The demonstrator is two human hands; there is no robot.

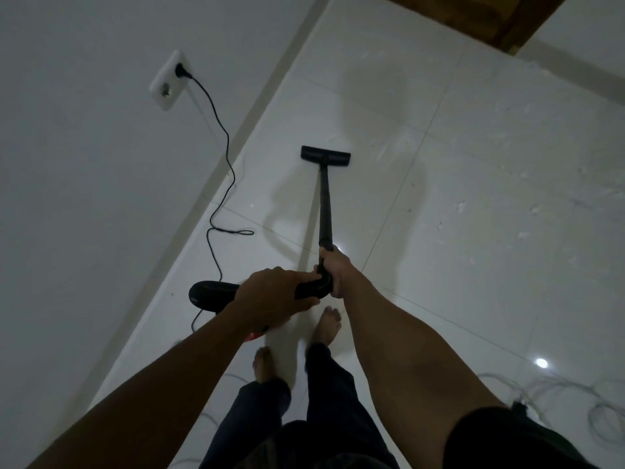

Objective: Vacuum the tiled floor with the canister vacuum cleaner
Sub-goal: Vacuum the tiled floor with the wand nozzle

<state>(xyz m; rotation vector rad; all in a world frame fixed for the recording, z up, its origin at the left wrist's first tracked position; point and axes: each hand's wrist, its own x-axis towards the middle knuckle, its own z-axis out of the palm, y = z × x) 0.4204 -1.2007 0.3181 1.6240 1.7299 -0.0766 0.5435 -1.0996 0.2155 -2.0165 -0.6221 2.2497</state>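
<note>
A black vacuum wand (325, 208) runs from my hands down to a flat black floor nozzle (325, 157) resting on the white tiled floor (473, 184). My right hand (333, 270) grips the wand's lower end just above its curved handle. My left hand (274, 296) is closed over the black vacuum body (211, 295), which I carry at my left; a red part of it (255, 335) peeks out under my wrist. White scraps of debris (527, 211) lie scattered over the tiles to the right.
A black power cord (220, 184) hangs from a wall socket (170, 79) on the white wall at left and loops on the floor. My bare feet (329, 324) stand below the handle. Pale cables (558, 390) lie at lower right. A brown wooden door (473, 15) is at the top.
</note>
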